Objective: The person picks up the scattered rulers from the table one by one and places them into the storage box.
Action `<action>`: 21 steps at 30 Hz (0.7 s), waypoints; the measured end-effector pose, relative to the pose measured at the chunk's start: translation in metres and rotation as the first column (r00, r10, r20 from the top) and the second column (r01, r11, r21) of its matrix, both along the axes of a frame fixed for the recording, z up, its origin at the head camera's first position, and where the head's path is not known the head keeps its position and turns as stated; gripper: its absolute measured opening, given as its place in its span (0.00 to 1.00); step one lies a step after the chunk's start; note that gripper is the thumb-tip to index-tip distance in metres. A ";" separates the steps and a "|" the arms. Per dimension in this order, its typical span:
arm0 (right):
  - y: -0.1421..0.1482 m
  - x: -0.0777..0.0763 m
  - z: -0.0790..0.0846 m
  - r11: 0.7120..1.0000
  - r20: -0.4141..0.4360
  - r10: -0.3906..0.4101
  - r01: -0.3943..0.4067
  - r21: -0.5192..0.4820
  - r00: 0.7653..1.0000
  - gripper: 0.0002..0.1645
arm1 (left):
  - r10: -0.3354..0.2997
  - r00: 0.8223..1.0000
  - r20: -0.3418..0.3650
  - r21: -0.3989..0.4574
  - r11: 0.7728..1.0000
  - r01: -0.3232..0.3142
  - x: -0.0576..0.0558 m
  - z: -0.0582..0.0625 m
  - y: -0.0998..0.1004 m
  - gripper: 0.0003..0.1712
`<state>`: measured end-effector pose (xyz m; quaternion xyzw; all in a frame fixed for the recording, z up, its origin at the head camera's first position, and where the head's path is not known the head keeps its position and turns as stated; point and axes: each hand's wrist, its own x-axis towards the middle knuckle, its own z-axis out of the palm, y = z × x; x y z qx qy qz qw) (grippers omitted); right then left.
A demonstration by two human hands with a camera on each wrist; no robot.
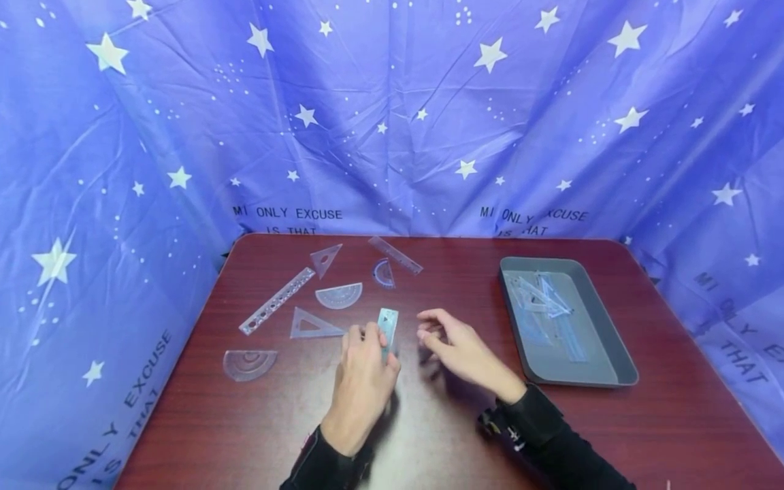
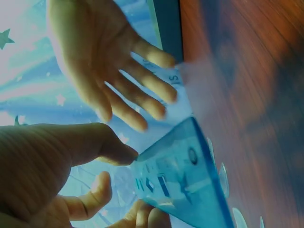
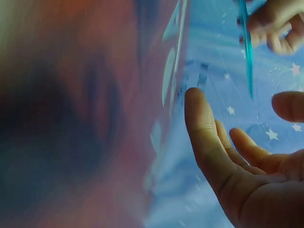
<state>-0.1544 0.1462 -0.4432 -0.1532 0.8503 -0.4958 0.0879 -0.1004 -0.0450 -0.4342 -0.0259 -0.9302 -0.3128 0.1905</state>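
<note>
A short light-blue clear ruler (image 1: 388,320) is pinched between the thumb and fingers of my left hand (image 1: 363,378); its printed face and a small hole show in the left wrist view. To the right, my right hand (image 1: 459,347) hovers with fingers loosely bent and apart, holding nothing. In the right wrist view the ruler (image 3: 248,57) appears edge-on, beyond the spread right fingers. A clear set square (image 1: 314,325) lies just left of the left hand, its right tip close by the fingers. Behind it rests a clear protractor (image 1: 339,295).
A grey tray (image 1: 612,340) at the right holds several clear and bluish drawing tools. On the table's left lie a long patterned ruler (image 1: 277,301), another protractor (image 1: 250,364) and a small set square (image 1: 324,260). Farther back are a small protractor (image 1: 384,273) and a clear ruler (image 1: 397,255).
</note>
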 end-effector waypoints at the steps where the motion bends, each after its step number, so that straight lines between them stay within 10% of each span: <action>1: -0.004 0.002 -0.004 0.998 0.063 0.014 -0.010 -0.069 0.998 0.24 | -0.007 1.000 -0.007 0.002 1.000 0.007 0.000 0.000 0.002 0.20; 13: -0.041 0.022 -0.023 0.816 0.424 -0.014 0.256 -0.519 0.906 0.16 | -0.087 0.992 -0.097 -0.020 0.996 0.085 0.001 -0.005 0.013 0.19; 21: -0.044 0.019 -0.023 0.802 0.419 -0.065 0.297 -0.518 0.906 0.13 | -0.091 0.991 -0.094 -0.048 0.995 0.087 0.003 -0.007 0.018 0.18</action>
